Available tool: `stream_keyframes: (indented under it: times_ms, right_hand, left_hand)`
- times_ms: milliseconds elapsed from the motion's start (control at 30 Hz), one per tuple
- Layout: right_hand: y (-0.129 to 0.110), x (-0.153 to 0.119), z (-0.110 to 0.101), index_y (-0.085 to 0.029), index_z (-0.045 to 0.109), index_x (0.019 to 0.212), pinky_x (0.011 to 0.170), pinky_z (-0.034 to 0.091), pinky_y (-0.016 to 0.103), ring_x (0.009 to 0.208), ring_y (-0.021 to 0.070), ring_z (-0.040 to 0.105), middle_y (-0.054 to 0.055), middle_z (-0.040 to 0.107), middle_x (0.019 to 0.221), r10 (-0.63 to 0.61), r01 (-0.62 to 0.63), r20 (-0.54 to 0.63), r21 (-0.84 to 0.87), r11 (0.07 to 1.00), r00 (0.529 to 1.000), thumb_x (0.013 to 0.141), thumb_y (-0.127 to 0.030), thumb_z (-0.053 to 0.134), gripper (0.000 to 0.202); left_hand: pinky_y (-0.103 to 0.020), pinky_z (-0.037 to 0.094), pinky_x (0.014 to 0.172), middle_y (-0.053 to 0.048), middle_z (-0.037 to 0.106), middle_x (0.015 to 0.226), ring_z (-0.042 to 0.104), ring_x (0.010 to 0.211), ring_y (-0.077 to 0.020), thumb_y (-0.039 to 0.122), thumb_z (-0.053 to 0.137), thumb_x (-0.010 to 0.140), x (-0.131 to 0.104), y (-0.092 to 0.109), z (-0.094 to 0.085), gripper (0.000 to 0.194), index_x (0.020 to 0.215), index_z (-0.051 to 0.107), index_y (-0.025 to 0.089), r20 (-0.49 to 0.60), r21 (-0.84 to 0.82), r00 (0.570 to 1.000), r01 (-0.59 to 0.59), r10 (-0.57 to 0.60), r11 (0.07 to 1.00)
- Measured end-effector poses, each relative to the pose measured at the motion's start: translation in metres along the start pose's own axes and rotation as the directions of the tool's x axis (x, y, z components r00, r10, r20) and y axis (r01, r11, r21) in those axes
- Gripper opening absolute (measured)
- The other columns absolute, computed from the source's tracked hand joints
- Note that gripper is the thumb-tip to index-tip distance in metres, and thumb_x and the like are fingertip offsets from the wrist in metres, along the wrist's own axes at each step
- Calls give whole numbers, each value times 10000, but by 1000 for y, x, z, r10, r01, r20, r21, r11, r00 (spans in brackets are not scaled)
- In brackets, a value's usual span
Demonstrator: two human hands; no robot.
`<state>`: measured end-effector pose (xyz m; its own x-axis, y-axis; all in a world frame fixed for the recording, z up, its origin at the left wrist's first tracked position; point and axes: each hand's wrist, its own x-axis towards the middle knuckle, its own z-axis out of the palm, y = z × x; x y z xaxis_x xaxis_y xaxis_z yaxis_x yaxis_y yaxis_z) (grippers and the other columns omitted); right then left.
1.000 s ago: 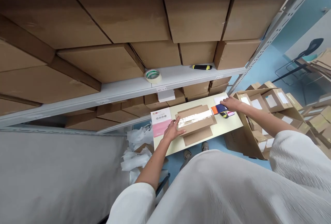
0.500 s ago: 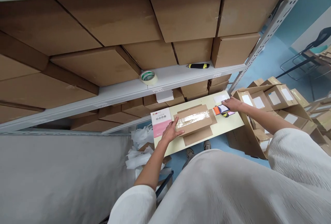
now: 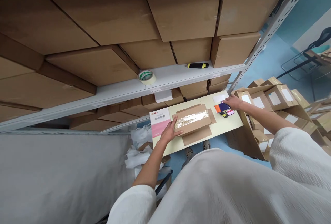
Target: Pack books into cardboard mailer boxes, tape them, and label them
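Note:
A brown cardboard box [image 3: 192,120], with shiny clear tape along its top, lies over flat brown cardboard [image 3: 198,137] on a pale yellow board [image 3: 227,124]. My left hand [image 3: 169,131] grips the box's left end, thumb on the near side and fingers toward the far side. Toward the board's right end, my right hand [image 3: 232,102] is closed on a small flat orange and dark-blue item [image 3: 221,107]; its kind is unclear. Just below that lie a black-and-yellow object [image 3: 223,114], partly covered, and a small pink-and-white item [image 3: 230,112].
A pink-and-white printed sheet [image 3: 159,122] covers the board's left end. On the shelf [image 3: 170,74] ahead are a tape roll [image 3: 146,77], a utility knife [image 3: 198,65] and stacked cartons [image 3: 191,13]. A large open carton [image 3: 240,141] of small boxes stands right; crumpled white packaging [image 3: 138,156] lies left.
The item in my right hand has tilted, showing more dark blue and uncovering more of the pink-and-white item. My left hand stays on the box. The view has shifted slightly.

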<state>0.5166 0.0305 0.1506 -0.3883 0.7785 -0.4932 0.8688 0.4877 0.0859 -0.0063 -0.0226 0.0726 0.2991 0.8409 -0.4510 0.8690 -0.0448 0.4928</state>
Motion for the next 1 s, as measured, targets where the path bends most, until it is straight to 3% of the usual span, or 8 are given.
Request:
stream_keyframes:
  times_ms: [300,567,733,867,1000]
  right_hand:
    - [-60,42,1,-166,641,1369,1102,335,457,1195,356,690,218,733,1294,69,-69,37,-13,998,997,799,-110,736,580]
    - [-82,83,-14,-212,711,1234,1151,341,528,1194,362,714,183,789,1205,86,-82,131,-30,996,988,741,-142,809,508]
    - [-107,96,-8,-175,744,1105,1151,386,551,1175,365,746,176,809,1118,58,-51,209,-37,998,976,713,-138,826,403]
    - [-93,86,1,-159,749,1099,1039,503,524,1025,360,781,167,804,1015,87,-116,283,87,989,955,718,-263,873,414]
    - [-54,56,16,-187,768,1088,805,594,437,861,323,759,161,801,979,177,-327,362,412,851,915,818,-640,806,529]
  left_hand:
    - [-429,465,1125,-170,497,1693,522,1525,-386,705,776,864,3,-3,4,1200,1788,102,343,4,-67,1000,-18,18,998]
    - [-456,464,1140,-204,486,1700,517,1533,-401,733,785,847,5,-3,5,1248,1793,91,308,17,-81,1000,-18,19,997]
    - [-445,456,1150,-178,460,1728,490,1559,-400,688,809,847,3,-1,3,1240,1791,91,326,23,-88,999,-23,25,996]
    - [-447,451,1159,-175,429,1750,457,1585,-402,661,808,863,1,0,2,1226,1793,84,324,19,-89,999,-25,27,996]
    - [-438,464,1151,-180,434,1744,473,1574,-396,677,797,871,1,-2,3,1212,1793,93,327,13,-98,999,-34,35,995]
